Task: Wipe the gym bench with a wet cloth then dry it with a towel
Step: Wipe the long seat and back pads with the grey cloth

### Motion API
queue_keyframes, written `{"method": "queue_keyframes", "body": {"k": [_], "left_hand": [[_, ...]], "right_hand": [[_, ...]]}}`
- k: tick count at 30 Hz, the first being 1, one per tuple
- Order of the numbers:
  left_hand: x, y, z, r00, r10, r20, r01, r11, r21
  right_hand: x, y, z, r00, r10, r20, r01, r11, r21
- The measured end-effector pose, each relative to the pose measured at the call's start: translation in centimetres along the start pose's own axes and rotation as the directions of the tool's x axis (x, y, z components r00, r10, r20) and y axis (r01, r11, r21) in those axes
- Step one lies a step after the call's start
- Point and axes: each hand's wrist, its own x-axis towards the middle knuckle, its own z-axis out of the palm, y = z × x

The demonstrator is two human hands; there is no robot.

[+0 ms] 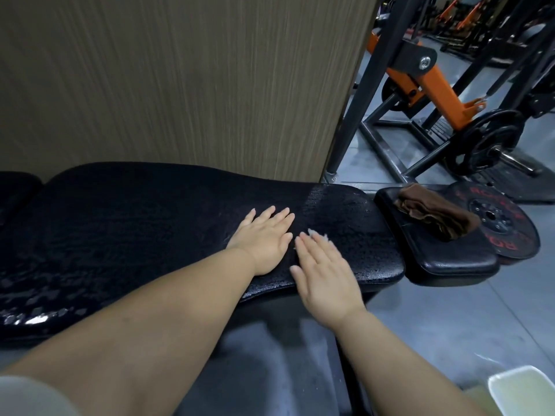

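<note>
Spreading straight fingers, left hand (264, 239) and right hand (325, 276) rest at bench (120, 223) front edge.

The black bench (120, 223) (wet, beaded) bears the left grip (264, 238) and right grip (324, 271), flat; a brown towel (435, 216) lies on its right pad (444, 256).

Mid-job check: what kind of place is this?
Almost certainly a gym: a black padded bench in front, an orange-and-black plate-loaded machine behind, and a black weight plate with red lettering lying flat at the right.
</note>
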Motion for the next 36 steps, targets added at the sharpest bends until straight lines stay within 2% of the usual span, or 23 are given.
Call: {"method": "queue_keyframes", "body": {"k": [2, 7, 9, 12, 14, 16, 19, 21, 23, 25, 28, 32, 35, 36], "left_hand": [[-0.1, 0.0, -0.1, 1.000, -0.001, 0.004, 0.001, 1.000, 0.006], [-0.2, 0.2, 0.0, 1.000, -0.003, 0.016, 0.003, 1.000, 0.012], [-0.2, 0.2, 0.0, 1.000, -0.004, 0.018, 0.004, 1.000, 0.018], [-0.2, 0.1, 0.0, 1.000, -0.004, 0.011, 0.003, 1.000, 0.018], [-0.2, 0.1, 0.0, 1.000, -0.001, 0.008, 0.001, 1.000, 0.018], [0.0, 0.1, 0.1, 1.000, 0.003, 0.008, -0.003, 1.000, 0.016], [0.2, 0.0, 0.0, 1.000, 0.009, 0.010, -0.009, 1.000, -0.017], [0.2, -0.1, 0.0, 1.000, 0.010, 0.003, -0.010, 0.999, -0.050], [0.3, -0.1, -0.1, 1.000, 0.014, 0.000, -0.014, 0.998, -0.060], [0.2, -0.1, -0.1, 1.000, 0.017, 0.002, -0.016, 0.998, -0.055], [0.0, -0.1, -0.2, 1.000, 0.016, 0.013, -0.016, 0.999, -0.044], [0.0, 0.1, -0.2, 1.000, 0.020, 0.020, -0.019, 0.999, -0.042], [0.1, -0.1, -0.2, 1.000, 0.019, 0.007, -0.019, 0.999, -0.041], [0.1, -0.1, -0.2, 1.000, 0.018, 0.006, -0.018, 0.999, -0.041]], "right_hand": [[-0.4, 2.7, -0.2, 0.998, 0.055, 0.006, -0.055, 0.998, 0.005], [-1.6, 10.3, -0.8, 0.949, 0.316, -0.008, -0.315, 0.948, 0.040], [-1.7, 11.6, -1.2, 0.909, 0.414, 0.036, -0.416, 0.907, 0.069], [-1.2, 11.3, -1.1, 0.873, 0.482, 0.069, -0.485, 0.873, 0.043], [-0.7, 10.0, -1.2, 0.885, 0.461, 0.069, -0.459, 0.887, -0.040], [0.2, 7.6, -1.2, 0.924, 0.375, 0.078, -0.371, 0.927, -0.056], [1.5, 2.3, -0.8, 0.986, 0.148, 0.081, -0.147, 0.989, -0.022], [2.1, -0.3, -0.2, 0.998, 0.019, 0.064, -0.019, 1.000, 0.000], [2.4, -0.8, -0.1, 0.991, -0.024, 0.129, 0.018, 0.999, 0.044], [2.5, 0.8, -0.1, 0.995, -0.025, 0.094, 0.023, 0.999, 0.030], [2.6, 5.1, -0.4, 0.986, 0.135, 0.100, -0.136, 0.991, 0.002], [2.5, 12.4, -0.5, 0.902, 0.398, 0.170, -0.387, 0.917, -0.097], [3.3, 12.2, -0.9, 0.832, 0.511, 0.215, -0.496, 0.860, -0.121], [3.7, 11.3, -0.9, 0.840, 0.510, 0.188, -0.487, 0.859, -0.157]]}}
